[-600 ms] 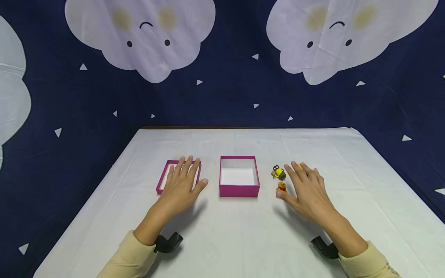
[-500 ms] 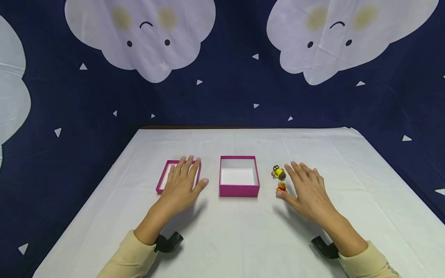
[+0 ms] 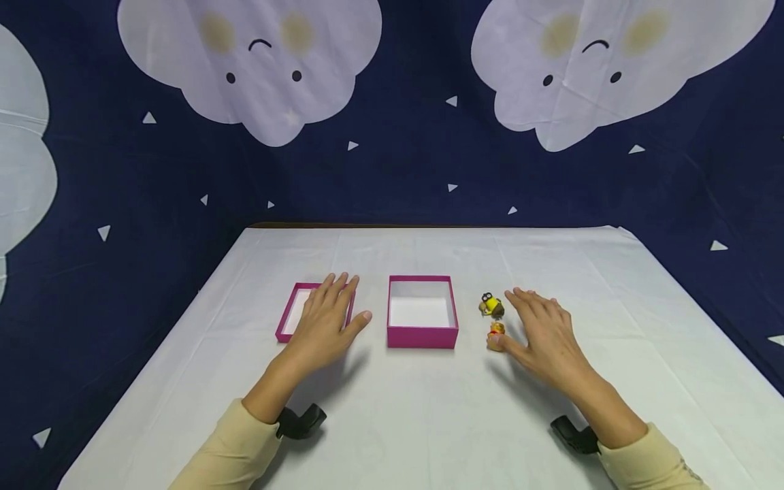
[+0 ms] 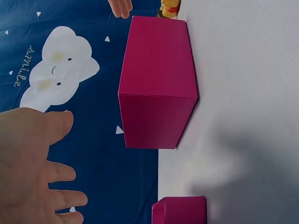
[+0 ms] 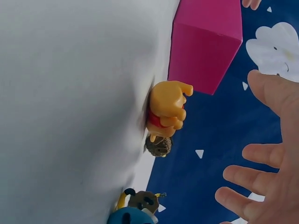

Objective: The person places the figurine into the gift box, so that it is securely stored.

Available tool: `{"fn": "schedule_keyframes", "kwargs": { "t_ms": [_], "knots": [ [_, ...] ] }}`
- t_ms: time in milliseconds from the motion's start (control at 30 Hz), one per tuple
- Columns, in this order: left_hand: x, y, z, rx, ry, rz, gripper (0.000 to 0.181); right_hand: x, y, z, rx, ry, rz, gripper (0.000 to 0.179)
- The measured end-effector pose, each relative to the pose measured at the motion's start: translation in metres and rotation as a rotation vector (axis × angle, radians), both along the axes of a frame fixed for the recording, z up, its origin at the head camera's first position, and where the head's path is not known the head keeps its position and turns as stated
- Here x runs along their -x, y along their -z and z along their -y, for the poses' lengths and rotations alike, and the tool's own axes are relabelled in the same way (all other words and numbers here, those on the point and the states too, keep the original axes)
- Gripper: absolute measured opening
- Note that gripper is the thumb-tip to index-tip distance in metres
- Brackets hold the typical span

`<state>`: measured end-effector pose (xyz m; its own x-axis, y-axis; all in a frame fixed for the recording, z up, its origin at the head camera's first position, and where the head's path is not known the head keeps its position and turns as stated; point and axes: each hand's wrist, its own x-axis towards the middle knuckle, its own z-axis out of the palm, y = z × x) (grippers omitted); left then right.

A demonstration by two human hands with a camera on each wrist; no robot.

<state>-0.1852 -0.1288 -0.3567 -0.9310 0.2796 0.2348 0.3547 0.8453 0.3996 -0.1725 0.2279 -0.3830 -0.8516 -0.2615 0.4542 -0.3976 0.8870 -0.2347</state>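
Note:
My left hand (image 3: 323, 328) hovers with fingers extended over a shallow magenta box lid (image 3: 285, 325), covering part of it. In the left wrist view its fingers hold nothing. To its right stands a deeper open magenta box (image 3: 421, 337) with a white inside. My right hand (image 3: 547, 338) is held over the toys with its fingers spread and nothing in its grasp. By its thumb is a Winnie-the-Pooh figurine (image 5: 167, 100) in a red top. Behind that lies a yellow goggled Minion figurine (image 3: 492, 305). A blue-topped toy (image 5: 130, 216) shows only in the right wrist view.
Both boxes and the toys rest on a white-covered table (image 3: 422, 415). Behind it hangs a dark blue cloth (image 3: 404, 170) with white clouds and triangles. A black wrist camera (image 3: 301, 422) is on the left wrist, another (image 3: 574, 435) on the right.
My left hand has shifted slightly right and tilted. The right fingers have drawn a little closer together, and the yellow bit behind them is now hidden. Boxes and toys stay in place.

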Motion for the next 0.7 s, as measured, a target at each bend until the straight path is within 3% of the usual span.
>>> {"fn": "schedule_keyframes", "kwargs": {
  "t_ms": [300,700],
  "knots": [
    [0.0064,0.0021,-0.0011,-0.048,0.022,-0.048,0.066,0.0031,0.0011,-0.0025,0.020,-0.017,-0.009,0.073],
    [0.0105,0.0051,-0.0049,-0.089,0.062,-0.074,0.064,0.0045,0.0039,-0.0057,0.056,-0.024,0.068,0.071]
  ]
}}
